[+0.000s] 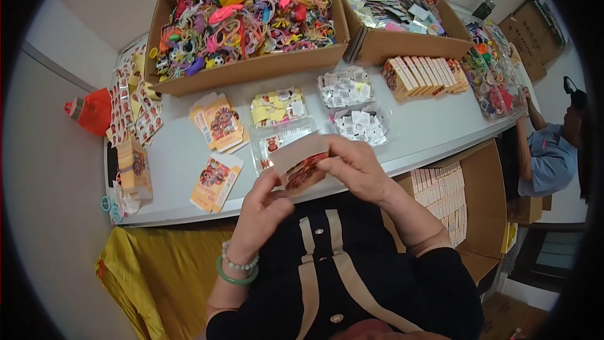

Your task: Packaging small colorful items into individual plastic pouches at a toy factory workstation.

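A small orange printed carton (pixel 303 175) is held above the table's front edge, its pale flap turned toward the back. My left hand (pixel 258 209) grips its left side, with a beaded bracelet and a green bangle on the wrist. My right hand (pixel 357 169) pinches its right side, thumb on the printed face. Whether anything is inside the carton does not show. Just beyond my hands is a clear tray of printed pieces (pixel 286 138), partly covered by the carton. Flat matching cartons (pixel 215 182) lie to the left, with another stack of flat cartons (pixel 221 123) behind them.
A big cardboard box of colourful trinkets (pixel 251 66) and a box of flat packets (pixel 412 43) stand at the back. Trays of yellow slips (pixel 278 108) and white slips (pixel 358 127) sit mid-table. Upright cartons (pixel 425 77) form a row at right. A co-worker (pixel 550 157) sits far right.
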A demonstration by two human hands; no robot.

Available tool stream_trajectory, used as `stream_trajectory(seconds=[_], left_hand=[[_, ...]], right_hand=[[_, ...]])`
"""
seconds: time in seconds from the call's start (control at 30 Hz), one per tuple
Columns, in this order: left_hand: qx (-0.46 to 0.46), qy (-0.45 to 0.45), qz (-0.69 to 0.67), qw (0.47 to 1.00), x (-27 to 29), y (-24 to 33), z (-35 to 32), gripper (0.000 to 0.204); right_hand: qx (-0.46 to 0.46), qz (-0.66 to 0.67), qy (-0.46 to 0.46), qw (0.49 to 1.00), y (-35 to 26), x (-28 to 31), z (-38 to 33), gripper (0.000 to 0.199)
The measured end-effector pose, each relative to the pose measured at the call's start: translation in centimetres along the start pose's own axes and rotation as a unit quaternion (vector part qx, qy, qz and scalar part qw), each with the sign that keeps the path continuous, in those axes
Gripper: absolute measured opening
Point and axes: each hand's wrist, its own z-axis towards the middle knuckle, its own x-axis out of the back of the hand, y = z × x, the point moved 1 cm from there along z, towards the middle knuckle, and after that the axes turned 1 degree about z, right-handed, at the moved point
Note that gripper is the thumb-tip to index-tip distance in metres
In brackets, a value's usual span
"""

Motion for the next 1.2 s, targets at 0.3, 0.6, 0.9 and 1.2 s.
stream_trajectory(seconds=[0.3, 0.6, 0.9, 1.2], left_hand=[[-0.054, -0.039, -0.261, 0.963, 0.4, -1.2, 3.5, 0.073], [-0.045, -0.028, -0.240, 0.969, 0.6, -0.7, 4.9, 0.079], [-0.014, -0.014, -0.193, 0.981, -0.1, 0.2, 6.8, 0.079], [-0.004, 0.010, -0.207, 0.978, 0.0, 0.4, 6.4, 0.065]], right_hand=[[0.110, -0.145, -0.007, 0.983, 0.1, 3.0, 4.4, 0.024], [-0.282, -0.552, -0.060, 0.782, 9.1, 25.2, 18.5, 0.044], [-0.396, -0.399, 0.084, 0.822, 19.9, 28.7, 20.6, 0.046], [-0.251, -0.405, 0.083, 0.875, 12.7, 28.4, 19.1, 0.012]])
